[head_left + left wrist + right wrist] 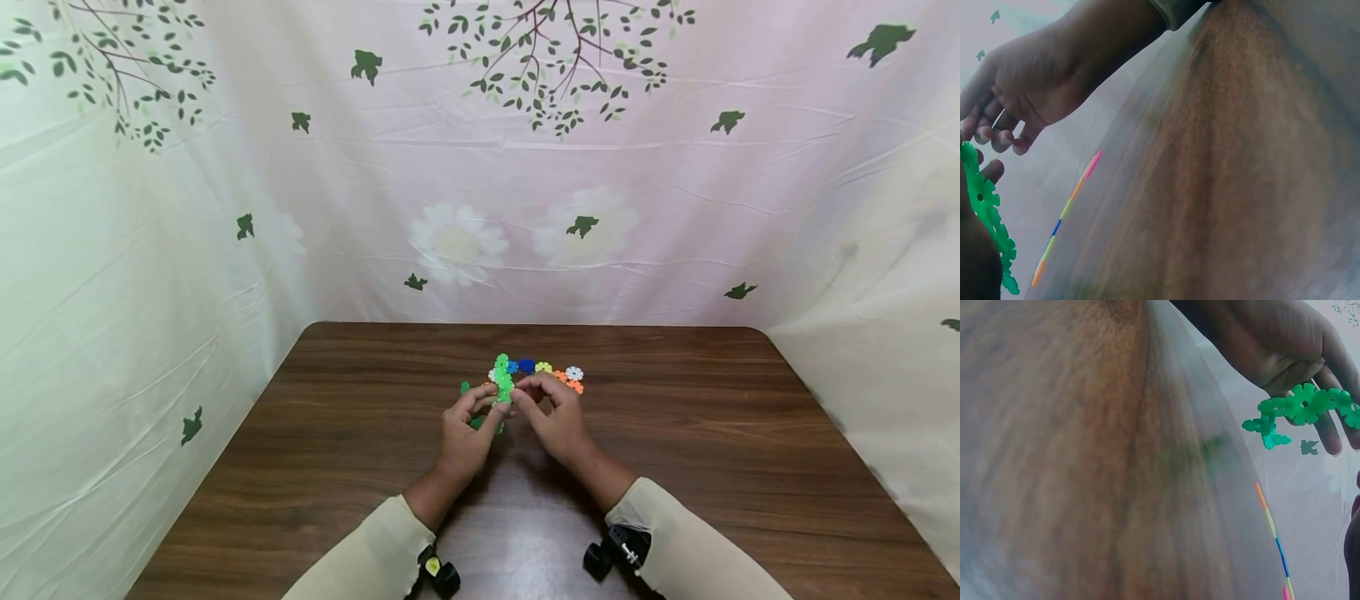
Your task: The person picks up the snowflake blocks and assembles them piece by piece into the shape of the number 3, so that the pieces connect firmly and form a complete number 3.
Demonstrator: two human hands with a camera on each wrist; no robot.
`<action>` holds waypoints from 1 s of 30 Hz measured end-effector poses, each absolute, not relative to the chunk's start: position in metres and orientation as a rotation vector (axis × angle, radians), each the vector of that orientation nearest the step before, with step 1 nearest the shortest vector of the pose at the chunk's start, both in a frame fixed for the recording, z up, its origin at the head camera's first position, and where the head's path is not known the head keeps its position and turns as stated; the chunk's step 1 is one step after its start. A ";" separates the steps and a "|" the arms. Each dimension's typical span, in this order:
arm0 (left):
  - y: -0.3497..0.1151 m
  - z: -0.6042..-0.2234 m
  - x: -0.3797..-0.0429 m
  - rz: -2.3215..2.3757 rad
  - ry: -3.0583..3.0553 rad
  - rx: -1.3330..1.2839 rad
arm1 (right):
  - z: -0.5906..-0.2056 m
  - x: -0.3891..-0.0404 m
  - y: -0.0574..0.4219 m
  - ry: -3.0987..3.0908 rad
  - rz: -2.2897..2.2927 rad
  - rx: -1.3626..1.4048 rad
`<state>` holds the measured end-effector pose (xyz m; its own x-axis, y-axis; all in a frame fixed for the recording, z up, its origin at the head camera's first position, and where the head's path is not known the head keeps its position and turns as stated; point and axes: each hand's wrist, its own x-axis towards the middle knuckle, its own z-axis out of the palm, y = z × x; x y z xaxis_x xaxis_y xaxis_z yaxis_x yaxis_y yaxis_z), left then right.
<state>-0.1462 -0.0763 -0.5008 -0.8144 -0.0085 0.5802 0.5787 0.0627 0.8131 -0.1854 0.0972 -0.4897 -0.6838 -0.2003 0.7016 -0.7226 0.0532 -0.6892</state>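
Note:
Above the table, both hands are at a chain of green flower-shaped interlocking discs [504,379]. My left hand [463,435] pinches the chain between thumb and fingers; in the left wrist view the green chain [990,212] runs beside that hand. More green discs [1266,428] branch off its lower end in the right wrist view. My right hand [558,421] has its thumb and forefinger together at the chain's right side, pinching it there. Its other fingers are loosely bent, as the right hand [1041,87] shows in the left wrist view.
Behind the hands, a row of flower discs in blue, yellow, orange and white [543,367] lies on the brown wooden table [675,450]. A patterned cloth [495,167] hangs behind and at both sides. Each sleeved wrist carries a black camera [628,546].

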 end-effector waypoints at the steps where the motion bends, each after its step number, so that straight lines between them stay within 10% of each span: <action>1: -0.076 -0.501 -0.146 -1.812 -1.910 -0.563 | -0.490 -0.186 0.097 -1.906 1.665 0.938; 30: -0.078 -0.508 -0.153 -1.283 -2.041 -0.478 | -0.498 -0.188 0.098 -2.081 1.700 0.825</action>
<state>-0.1530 -0.0778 -0.5081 -0.7078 -0.0433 0.7051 0.6166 0.4492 0.6465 -0.1877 0.0983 -0.4981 -0.7782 -0.2262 0.5859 -0.6192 0.1205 -0.7759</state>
